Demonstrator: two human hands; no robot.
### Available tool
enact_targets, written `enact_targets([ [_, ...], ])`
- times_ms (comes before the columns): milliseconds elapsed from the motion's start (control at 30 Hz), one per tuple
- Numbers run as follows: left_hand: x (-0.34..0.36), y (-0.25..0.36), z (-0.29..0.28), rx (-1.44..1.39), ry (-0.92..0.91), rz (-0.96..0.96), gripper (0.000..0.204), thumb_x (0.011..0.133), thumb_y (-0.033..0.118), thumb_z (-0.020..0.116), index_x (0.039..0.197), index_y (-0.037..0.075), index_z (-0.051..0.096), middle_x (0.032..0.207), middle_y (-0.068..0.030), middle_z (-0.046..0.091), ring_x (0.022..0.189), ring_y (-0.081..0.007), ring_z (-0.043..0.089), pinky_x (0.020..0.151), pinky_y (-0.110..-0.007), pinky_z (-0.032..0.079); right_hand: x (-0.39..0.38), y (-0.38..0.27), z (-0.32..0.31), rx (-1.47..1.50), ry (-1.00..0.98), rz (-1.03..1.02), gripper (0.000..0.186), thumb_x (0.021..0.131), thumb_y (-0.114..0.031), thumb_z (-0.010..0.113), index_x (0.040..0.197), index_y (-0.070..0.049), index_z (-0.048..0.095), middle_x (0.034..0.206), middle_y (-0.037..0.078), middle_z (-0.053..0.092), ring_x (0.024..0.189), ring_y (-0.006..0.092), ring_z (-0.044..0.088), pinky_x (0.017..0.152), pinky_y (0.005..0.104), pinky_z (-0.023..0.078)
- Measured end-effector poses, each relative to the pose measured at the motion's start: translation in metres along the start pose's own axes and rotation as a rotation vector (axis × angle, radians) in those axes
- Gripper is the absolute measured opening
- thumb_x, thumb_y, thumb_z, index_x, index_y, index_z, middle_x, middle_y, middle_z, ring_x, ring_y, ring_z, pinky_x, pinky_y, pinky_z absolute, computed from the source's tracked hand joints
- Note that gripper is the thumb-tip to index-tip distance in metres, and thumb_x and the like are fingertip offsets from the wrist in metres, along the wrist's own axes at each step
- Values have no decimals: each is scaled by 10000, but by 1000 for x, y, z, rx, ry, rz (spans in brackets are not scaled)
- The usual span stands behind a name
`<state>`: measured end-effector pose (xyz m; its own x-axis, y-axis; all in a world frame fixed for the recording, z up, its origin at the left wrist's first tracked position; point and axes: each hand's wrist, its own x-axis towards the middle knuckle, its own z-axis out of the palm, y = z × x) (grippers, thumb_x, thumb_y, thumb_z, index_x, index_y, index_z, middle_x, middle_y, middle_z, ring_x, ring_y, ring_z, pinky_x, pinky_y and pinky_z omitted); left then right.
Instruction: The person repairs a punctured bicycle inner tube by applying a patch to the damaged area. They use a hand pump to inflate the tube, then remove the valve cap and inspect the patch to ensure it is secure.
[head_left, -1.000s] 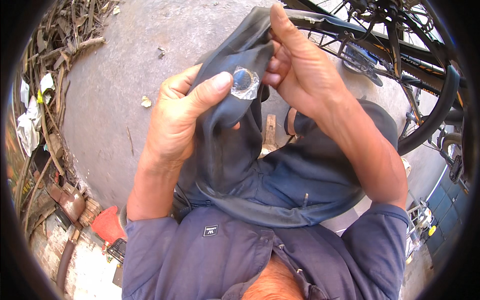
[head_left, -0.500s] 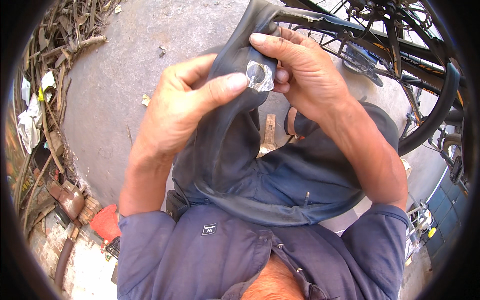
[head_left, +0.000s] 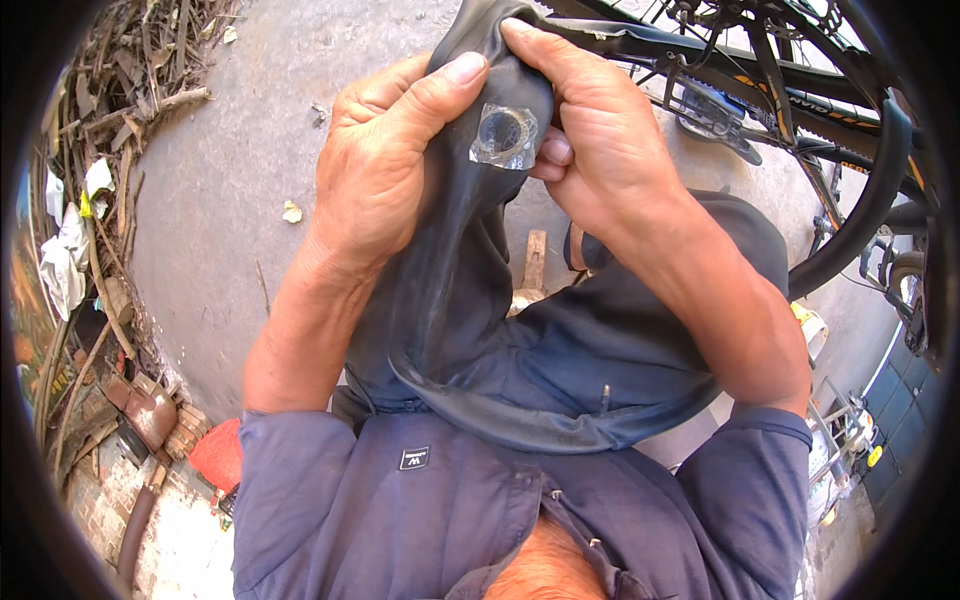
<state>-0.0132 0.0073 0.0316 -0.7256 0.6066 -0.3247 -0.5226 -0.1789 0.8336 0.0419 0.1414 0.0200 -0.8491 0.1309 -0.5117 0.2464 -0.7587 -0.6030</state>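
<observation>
A black rubber inner tube [head_left: 530, 425] loops across my lap, its metal valve stem [head_left: 605, 398] standing up near my waist. On its upper stretch sits a small round patch [head_left: 502, 132] under a square of clear, wrinkled film. My left hand [head_left: 385, 150] grips the tube from its left side, thumb on top just above the film. My right hand [head_left: 610, 130] pinches the tube on its right side, the thumb pressing near the upper fold and the fingertips beside the film. The fingers behind the tube are partly hidden.
A bicycle [head_left: 790, 90] with a black wheel and pedal [head_left: 715, 120] lies at the upper right. Dry sticks [head_left: 130, 90] and white scraps [head_left: 65, 260] are heaped at the left. Behind my left elbow sits a red object [head_left: 217, 455]. A wooden piece [head_left: 535, 260] lies between my legs.
My left thumb has moved up off the film's edge onto the tube above it. The patch now shows fully, slightly lower relative to my hands. My right thumb has shifted up slightly.
</observation>
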Motion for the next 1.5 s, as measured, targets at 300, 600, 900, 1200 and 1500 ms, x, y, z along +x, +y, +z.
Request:
enact_targets([
  [300,0,-2,-2,15,24,43,228,922,158,542,988,-41,633,807,-101,678,666,-140,659,611,-249,552,1,0,-7,-56,-101,44,247,887,-283,611,739,-92,556,561,-20,498,438,51,411,389,206,305],
  [600,5,-1,-10,66,36,40,201,903,152,564,969,-18,648,769,-53,667,633,-87,620,585,-217,517,-2,-6,-5,-156,-174,24,141,845,-198,666,816,-76,603,659,-27,550,488,37,431,453,193,348],
  [900,19,13,-14,320,14,8,176,863,147,632,922,-16,661,777,-52,662,637,-86,618,578,-212,505,-1,-5,-6,-309,-168,-62,121,836,-157,667,871,-51,621,687,-26,550,502,35,445,462,195,351],
  [1200,29,6,-26,42,-31,-13,163,893,155,604,904,6,668,776,-54,675,624,-86,629,563,-207,510,-9,-4,0,-453,-202,52,203,764,-178,745,892,-57,644,703,-36,568,575,35,464,515,184,364],
  [1500,31,15,-20,191,42,-29,188,863,179,654,830,-6,662,713,-53,656,596,-75,592,532,-213,473,-8,-3,-3,-563,-185,65,220,757,-218,756,873,-61,656,678,-36,568,567,36,474,518,187,372],
])
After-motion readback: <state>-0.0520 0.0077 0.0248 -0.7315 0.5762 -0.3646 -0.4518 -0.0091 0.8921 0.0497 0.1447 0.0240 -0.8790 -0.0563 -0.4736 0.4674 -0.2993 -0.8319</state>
